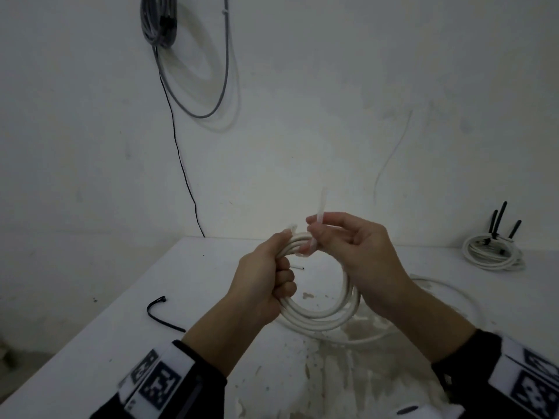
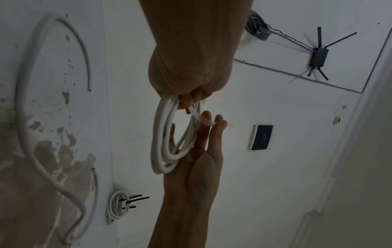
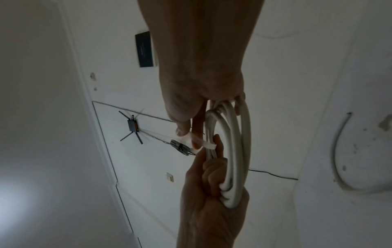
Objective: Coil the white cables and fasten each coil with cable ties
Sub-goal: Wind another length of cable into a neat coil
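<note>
A coil of smooth, round white cable (image 1: pixel 320 309), several loops thick, is held up in the air above a white table (image 1: pixel 211 297) whose surface is scuffed and blotched with brownish patches where the coating has worn off. The left hand (image 1: pixel 263 285) is closed in a fist around the bundled strands on the coil's left side, fingers curled tight over them and the thumb lying along the top. A flat, translucent white cable tie (image 1: pixel 319 210) wraps over the top of the coil; its narrow tail sticks upward and its small square head shows beside the left thumb. The right hand (image 1: pixel 357 252) pinches the tail between thumb and forefinger, while its other fingers are loosely bent and spread behind the coil. A second, loose length of white cable (image 1: pixel 447 285) lies in a wide curve flat on the table under the hands. Near the far right edge sits a finished white coil (image 1: pixel 493 255), bound by stiff black ties (image 1: pixel 499 220) whose tails stand up. A bent black cable tie (image 1: pixel 160 309) lies on the table to the left. On the rough white wall (image 1: pixel 332 86) hangs a grey cable bundle (image 1: pixel 158 19) with one long drooping loop.
</note>
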The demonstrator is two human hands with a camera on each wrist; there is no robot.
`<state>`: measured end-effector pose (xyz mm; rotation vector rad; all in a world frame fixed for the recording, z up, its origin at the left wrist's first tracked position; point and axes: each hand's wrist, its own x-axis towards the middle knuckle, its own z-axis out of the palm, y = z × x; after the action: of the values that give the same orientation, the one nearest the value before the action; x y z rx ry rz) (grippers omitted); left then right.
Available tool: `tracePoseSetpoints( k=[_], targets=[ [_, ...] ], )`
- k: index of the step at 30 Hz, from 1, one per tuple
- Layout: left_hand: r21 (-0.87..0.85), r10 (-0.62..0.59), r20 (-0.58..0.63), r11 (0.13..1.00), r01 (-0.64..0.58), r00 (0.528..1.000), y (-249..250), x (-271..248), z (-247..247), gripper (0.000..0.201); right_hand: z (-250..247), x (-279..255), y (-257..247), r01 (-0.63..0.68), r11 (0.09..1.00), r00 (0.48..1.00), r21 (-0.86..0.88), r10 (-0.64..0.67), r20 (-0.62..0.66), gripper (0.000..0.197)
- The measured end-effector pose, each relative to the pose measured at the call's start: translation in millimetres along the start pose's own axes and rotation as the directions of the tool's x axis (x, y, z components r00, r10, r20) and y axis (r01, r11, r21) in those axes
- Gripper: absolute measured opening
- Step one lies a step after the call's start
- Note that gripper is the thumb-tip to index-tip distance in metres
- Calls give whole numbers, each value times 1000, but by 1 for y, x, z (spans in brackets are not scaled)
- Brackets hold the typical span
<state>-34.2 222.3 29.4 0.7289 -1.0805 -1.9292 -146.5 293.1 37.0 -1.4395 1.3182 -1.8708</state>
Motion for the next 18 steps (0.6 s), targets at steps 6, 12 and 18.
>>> tracePoseSetpoints(
  k=[6, 12, 18],
  targets=[
    [24, 31, -10, 999, -31, 999, 5, -2, 0, 27, -3, 5, -4, -266, 960, 964, 85, 263, 45, 37],
    [125, 163, 13, 979, -164, 986, 2, -7, 0, 32, -3, 9, -14, -325, 942, 946, 88, 321, 53, 35],
    [237, 321, 94, 912, -334, 942, 1, -10, -1, 51, -6, 10, -19, -306, 952, 946, -27, 307, 103, 40]
  ],
)
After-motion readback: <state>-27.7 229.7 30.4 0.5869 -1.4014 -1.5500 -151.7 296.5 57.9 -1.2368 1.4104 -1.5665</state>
